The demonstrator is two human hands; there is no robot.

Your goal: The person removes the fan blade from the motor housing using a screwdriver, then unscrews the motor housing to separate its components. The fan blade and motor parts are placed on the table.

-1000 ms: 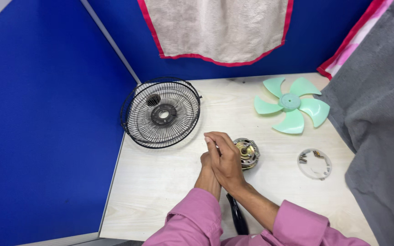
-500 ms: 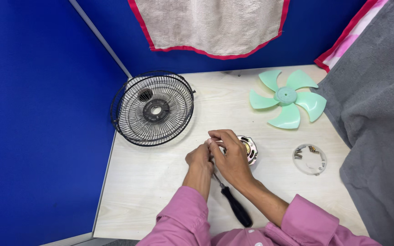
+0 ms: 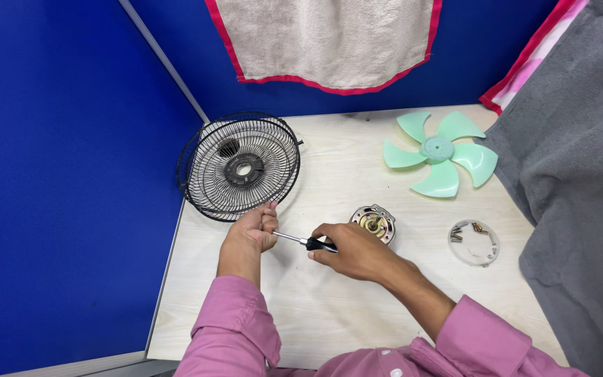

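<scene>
No packages, labels, signs or screens in view.

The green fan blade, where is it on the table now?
In the head view, the fan blade lies flat at the table's far right, beside the grey cloth, beyond the motor and the small clear dish.

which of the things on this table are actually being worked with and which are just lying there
In hand:
screwdriver, right hand on its handle, left hand at its metal tip

Lying about:
wire fan guard
green fan blade
fan motor
small clear dish of screws
</scene>
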